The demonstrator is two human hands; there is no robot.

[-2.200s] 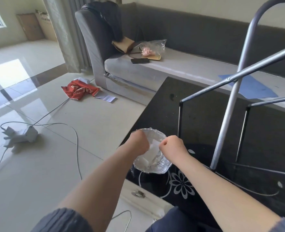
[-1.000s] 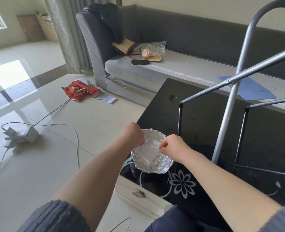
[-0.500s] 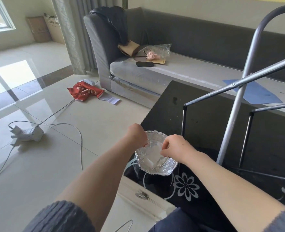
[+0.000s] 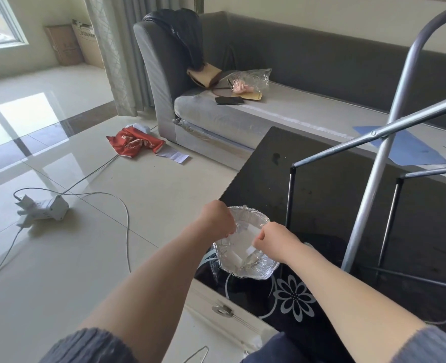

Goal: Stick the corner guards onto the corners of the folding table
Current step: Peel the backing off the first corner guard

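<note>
A folding table (image 4: 319, 179) lies upside down with its dark underside up and grey metal legs (image 4: 368, 184) rising from it. On its near left corner sits a crinkled foil tray (image 4: 258, 271) holding pale, translucent pieces. Both hands hover over the tray. My left hand (image 4: 216, 218) and my right hand (image 4: 274, 238) have curled fingers that pinch a small clear-and-white piece, seemingly a corner guard (image 4: 245, 231), stretched between them. The fingertips are turned away, so the exact grip is hidden.
A grey sofa (image 4: 308, 106) behind the table carries a phone (image 4: 229, 100), a plastic bag and a blue sheet (image 4: 400, 148). On the tiled floor at left lie a red cloth (image 4: 135, 144), a paper slip and a white power strip (image 4: 46, 208) with cables.
The hands stay over the foil tray. They have drawn slightly apart, with the small pale piece now stretched between them. The camera has shifted a little to the left.
</note>
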